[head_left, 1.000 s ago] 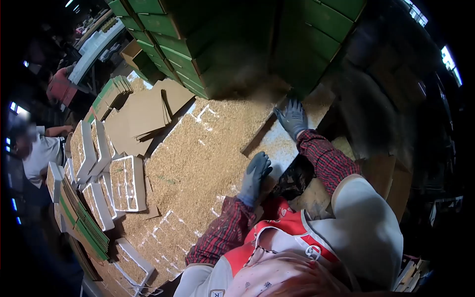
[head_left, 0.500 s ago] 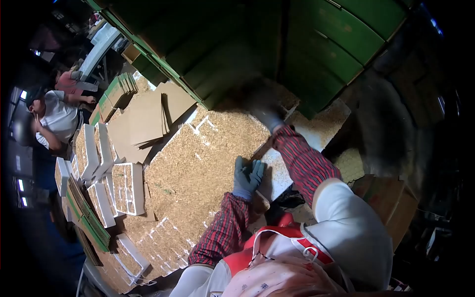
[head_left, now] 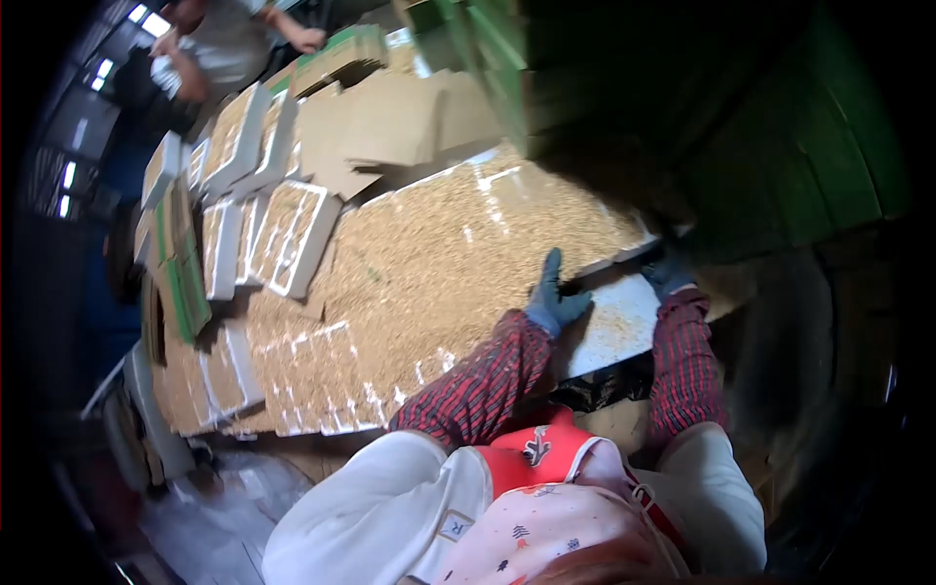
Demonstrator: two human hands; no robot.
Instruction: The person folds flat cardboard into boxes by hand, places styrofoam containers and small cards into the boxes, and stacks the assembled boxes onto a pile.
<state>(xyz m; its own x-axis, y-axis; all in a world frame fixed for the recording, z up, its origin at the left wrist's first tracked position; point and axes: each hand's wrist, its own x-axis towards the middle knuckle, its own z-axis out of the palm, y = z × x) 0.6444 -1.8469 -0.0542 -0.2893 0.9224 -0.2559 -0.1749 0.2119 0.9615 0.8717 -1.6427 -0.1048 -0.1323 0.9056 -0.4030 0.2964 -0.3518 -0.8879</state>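
My left hand [head_left: 559, 300], in a grey-blue glove, rests by the near edge of a wide bed of tan, grain-like material [head_left: 419, 253] with white divider ridges showing through. Its thumb is stretched away from the other fingers, and nothing shows in its grasp. Farther right, my right hand [head_left: 669, 273], gloved alike, is at the right end of that bed's edge, in shadow. Its fingers are too dark to tell whether they grip the edge. Between and below both hands lies a white surface [head_left: 614, 322] with scattered tan bits.
Green boxes [head_left: 819, 166] tower at the back right. White foam trays [head_left: 292, 239] filled with tan material stand tilted at left, near folded green-brown cartons [head_left: 180, 263]. Flat cardboard [head_left: 361, 127] lies behind. Another person [head_left: 229, 49] is at the upper left. Clear plastic [head_left: 229, 517] lies below.
The view has swung right and moved in. My right hand has come back from the boxes' shadowed base to the bed's edge. My left hand stays by the near edge, thumb still spread.
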